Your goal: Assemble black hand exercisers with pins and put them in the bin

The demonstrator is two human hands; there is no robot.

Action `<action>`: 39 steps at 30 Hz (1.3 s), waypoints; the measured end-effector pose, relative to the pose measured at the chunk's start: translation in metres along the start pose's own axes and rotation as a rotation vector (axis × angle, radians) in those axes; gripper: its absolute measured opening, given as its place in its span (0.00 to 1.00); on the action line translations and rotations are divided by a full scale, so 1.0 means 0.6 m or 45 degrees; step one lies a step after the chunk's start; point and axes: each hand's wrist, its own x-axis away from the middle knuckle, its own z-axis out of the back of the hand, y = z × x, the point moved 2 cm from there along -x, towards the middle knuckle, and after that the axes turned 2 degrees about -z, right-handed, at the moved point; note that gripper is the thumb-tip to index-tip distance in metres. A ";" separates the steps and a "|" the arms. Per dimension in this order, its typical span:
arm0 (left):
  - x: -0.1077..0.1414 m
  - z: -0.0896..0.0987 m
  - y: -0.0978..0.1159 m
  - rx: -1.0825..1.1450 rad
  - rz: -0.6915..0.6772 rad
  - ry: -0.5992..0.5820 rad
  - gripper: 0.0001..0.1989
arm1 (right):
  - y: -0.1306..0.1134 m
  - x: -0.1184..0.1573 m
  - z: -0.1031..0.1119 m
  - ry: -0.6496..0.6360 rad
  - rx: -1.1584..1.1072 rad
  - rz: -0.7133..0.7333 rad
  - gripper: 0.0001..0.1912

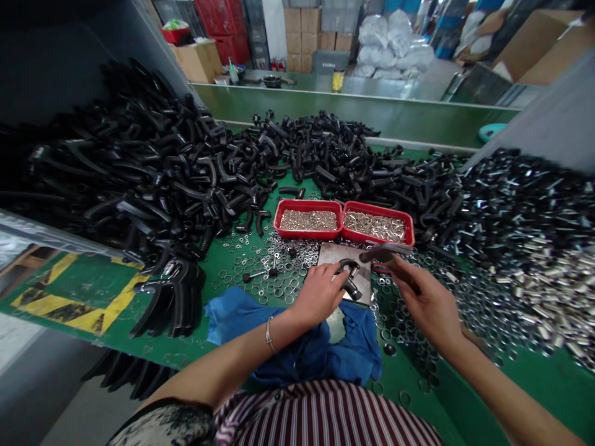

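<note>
My left hand (320,293) is closed on a small black curved part (352,288), held against a metal plate (331,255). My right hand (428,303) grips a hammer, whose dark head (377,253) is above the right side of the plate; its handle runs back under the palm. Just behind the plate sit two red trays, the left one (308,235) with tiny metal pieces and the right one (379,239) with small pins. A blue cloth (297,347) lies in front of the plate, under my left forearm.
Black curved parts (209,167) are heaped at the left and back. Metal rings (288,288) lie scattered around the plate. Silver cylinders (553,291) and dark bolts (525,198) pile up at right. A stack of black handles (179,297) stands at the left edge.
</note>
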 end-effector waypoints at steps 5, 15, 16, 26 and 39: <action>0.003 -0.003 -0.002 0.064 0.029 0.051 0.20 | -0.003 -0.005 -0.003 -0.149 0.158 0.096 0.24; 0.007 -0.021 -0.008 0.204 0.226 0.155 0.44 | -0.060 0.003 0.015 0.007 0.059 0.267 0.23; 0.006 -0.022 -0.008 0.196 0.226 0.148 0.44 | -0.060 0.003 0.006 -0.119 0.110 0.290 0.24; -0.015 0.015 -0.021 0.743 0.326 0.102 0.31 | 0.044 0.054 -0.003 -0.132 -0.548 -0.645 0.28; -0.027 -0.002 -0.067 0.301 0.296 0.082 0.18 | 0.071 -0.008 -0.016 -0.181 0.169 0.105 0.15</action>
